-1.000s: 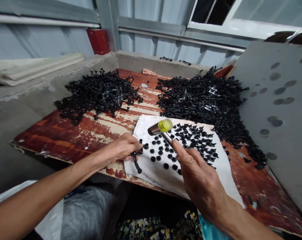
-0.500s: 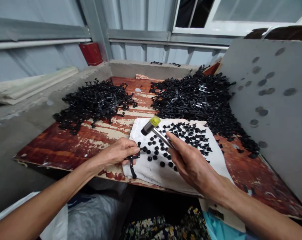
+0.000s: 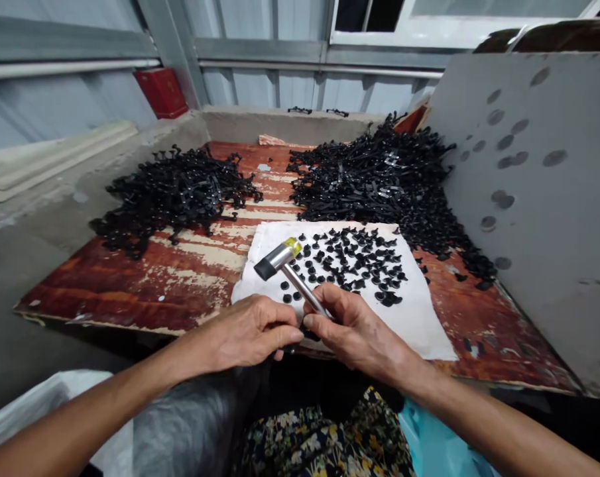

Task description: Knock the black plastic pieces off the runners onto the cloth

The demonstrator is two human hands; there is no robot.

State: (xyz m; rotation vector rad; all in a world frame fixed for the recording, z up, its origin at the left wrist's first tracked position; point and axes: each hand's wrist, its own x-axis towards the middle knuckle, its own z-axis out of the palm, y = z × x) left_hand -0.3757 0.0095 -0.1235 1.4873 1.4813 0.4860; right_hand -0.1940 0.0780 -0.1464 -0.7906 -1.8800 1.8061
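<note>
I see both hands meeting at the near edge of the tabletop [image 3: 180,285], just where the white cloth [image 3: 419,318] reaches the border of the board. The right hand [image 3: 354,328] has its fingers wrapped around the thin metal handle of the hammer [image 3: 278,258]. The hammer's steel head, with one yellow cap and one black cap, is tilted up to the far left above the cloth. The left hand [image 3: 250,331] touches the right one with fingers curled together; whether they pinch something I cannot tell. Small round black parts [image 3: 352,255] lie on the soft cloth. On the left there is open, worn red wood, and a flat grey panel [image 3: 543,218] closes the right side.
</note>
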